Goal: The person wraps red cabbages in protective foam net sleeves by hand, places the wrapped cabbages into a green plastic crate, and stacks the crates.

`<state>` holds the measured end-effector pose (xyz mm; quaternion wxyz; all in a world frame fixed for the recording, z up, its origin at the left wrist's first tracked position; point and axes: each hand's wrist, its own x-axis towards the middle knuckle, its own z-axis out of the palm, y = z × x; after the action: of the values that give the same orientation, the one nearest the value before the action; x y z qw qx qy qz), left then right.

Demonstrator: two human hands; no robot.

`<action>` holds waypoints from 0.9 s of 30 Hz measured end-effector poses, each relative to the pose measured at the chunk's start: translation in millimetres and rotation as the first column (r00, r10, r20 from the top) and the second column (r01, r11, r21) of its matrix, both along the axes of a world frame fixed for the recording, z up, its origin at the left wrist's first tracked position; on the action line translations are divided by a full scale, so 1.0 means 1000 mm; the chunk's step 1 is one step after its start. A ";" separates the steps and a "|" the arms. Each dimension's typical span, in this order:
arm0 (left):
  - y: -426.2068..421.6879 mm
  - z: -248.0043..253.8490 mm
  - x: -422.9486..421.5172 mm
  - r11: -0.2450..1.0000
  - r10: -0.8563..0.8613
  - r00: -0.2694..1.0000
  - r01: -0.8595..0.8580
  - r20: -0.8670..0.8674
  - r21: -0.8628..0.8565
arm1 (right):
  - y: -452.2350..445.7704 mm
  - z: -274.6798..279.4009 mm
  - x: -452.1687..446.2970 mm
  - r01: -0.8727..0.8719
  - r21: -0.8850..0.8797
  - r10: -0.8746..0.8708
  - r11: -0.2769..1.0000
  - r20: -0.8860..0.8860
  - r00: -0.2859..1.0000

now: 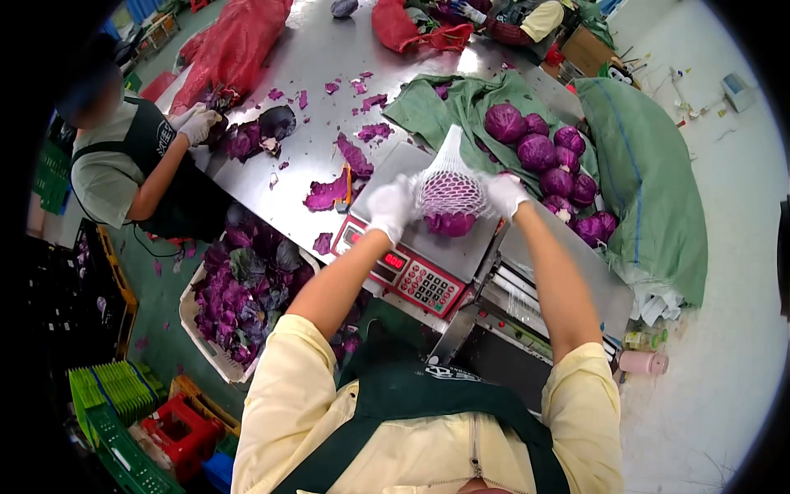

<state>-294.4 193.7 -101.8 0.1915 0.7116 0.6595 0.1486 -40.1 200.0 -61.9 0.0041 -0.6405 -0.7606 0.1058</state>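
Note:
A purple cabbage (450,225) is partly covered by a white foam net sleeve (449,156), whose narrow end points away from me. My left hand (390,209), in a white glove, is closed on the left side of the net. My right hand (505,196), gloved too, grips the net's right side, fingers partly hidden. Cabbage and net are over the metal plate of a red weighing scale (401,273); I cannot tell whether they touch it. Its lit display reads 0.00. Left of the plate, an orange-handled tool (346,191) lies by loose purple leaves (327,191).
Several cabbages (537,152) lie on green sacking to the right, beside a full green sack (650,189). A crate of leaf scraps (247,288) stands below left. A co-worker (136,156) handles leaves at left; another person (527,20) is across the table. Film rollers (518,300) sit near my right arm.

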 end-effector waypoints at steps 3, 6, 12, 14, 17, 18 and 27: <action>-0.031 -0.003 0.004 0.975 -0.027 0.941 -0.049 0.337 0.216 | -0.018 -0.038 -0.019 0.207 -0.337 -0.394 0.919 -0.823 0.409; -0.043 -0.036 -0.003 0.990 -0.123 0.637 0.029 0.761 0.136 | -0.073 0.043 -0.074 0.443 -0.201 -0.377 0.874 -0.856 0.354; -0.136 0.055 -0.044 0.601 0.736 -0.356 0.736 0.576 -0.313 | -0.180 0.116 -0.088 0.205 0.152 -0.044 0.967 -0.691 0.721; -0.148 0.058 -0.046 0.542 0.787 -0.228 0.698 0.573 -0.468 | -0.217 0.136 -0.091 0.227 -0.123 -0.173 0.966 -0.961 0.214; -0.170 0.074 -0.042 0.473 0.841 -0.183 0.704 0.509 -0.529 | -0.262 0.153 -0.067 -0.303 -0.639 -0.666 0.707 -0.746 0.021; -0.177 0.065 -0.045 0.540 0.664 -0.150 0.774 0.733 -0.331 | -0.274 0.149 -0.064 -0.349 -0.644 -0.605 0.681 -0.763 0.227; -0.247 0.113 0.011 0.644 0.718 -0.366 0.671 0.592 -0.366 | -0.335 0.116 -0.006 0.224 -0.572 -0.578 0.789 -0.815 -0.045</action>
<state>-283.0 -53.3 11.5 0.9110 0.0427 0.1734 0.3718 -46.6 -135.1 54.1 0.4499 -0.5897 -0.3093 0.5951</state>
